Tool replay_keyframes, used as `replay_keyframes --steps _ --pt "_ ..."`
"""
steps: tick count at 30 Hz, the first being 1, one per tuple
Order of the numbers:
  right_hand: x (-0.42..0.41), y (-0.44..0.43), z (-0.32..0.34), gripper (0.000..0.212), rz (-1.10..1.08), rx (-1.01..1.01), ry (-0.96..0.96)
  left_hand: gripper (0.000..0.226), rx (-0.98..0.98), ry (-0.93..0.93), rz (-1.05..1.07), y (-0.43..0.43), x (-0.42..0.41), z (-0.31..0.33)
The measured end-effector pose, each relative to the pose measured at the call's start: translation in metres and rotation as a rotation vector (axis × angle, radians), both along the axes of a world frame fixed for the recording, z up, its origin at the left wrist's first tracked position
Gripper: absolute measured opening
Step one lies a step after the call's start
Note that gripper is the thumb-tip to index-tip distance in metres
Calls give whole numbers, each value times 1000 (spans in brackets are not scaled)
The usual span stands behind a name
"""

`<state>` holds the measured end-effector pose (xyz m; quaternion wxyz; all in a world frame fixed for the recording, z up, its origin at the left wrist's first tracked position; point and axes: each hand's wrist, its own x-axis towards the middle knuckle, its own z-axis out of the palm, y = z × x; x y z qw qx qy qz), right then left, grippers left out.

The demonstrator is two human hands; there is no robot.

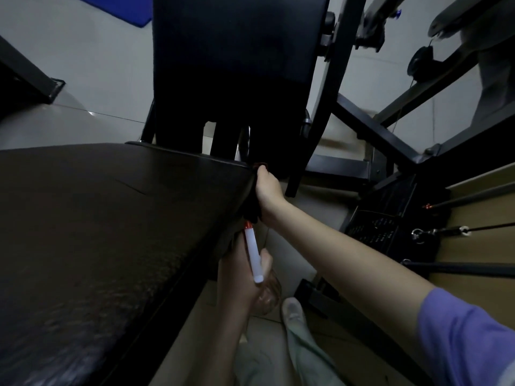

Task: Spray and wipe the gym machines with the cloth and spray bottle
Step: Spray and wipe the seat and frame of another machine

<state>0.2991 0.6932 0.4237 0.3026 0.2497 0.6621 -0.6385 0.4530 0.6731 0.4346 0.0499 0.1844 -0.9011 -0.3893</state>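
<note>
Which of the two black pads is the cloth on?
The wide near pad: the right hand holds the dark cloth against its far right corner. The upright pad behind it is not touched.

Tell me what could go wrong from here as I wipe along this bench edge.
1. The right hand holds the dark cloth against the seat pad corner, close to the machine frame beside the back pad; fingers might get pinched there.
2. The spray bottle in the left hand sits just under the right wrist; an accidental squeeze would likely wet the arm, not the pad.
</note>
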Motion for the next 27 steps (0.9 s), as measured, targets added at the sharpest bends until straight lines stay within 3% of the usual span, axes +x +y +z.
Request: replay_keyframes --steps 8,12,17,23,27 --pt "-10 10 -19 41 -137 16 -26 44 20 65 -9 2 -3 -24" --pt "-21 30 -36 44 -310 -44 -114 57 109 57 -32 1 -2 -29" --pt "-20 11 -60 64 32 -35 -33 43 121 135 -2 -2 -14 -42" --pt "-23 22 -73 40 -6 -46 -40 38 98 92 -128 -14 -34 -53" --pt "-25 39 -82 39 -67 -57 -62 30 94 119 -156 -16 -44 -56"
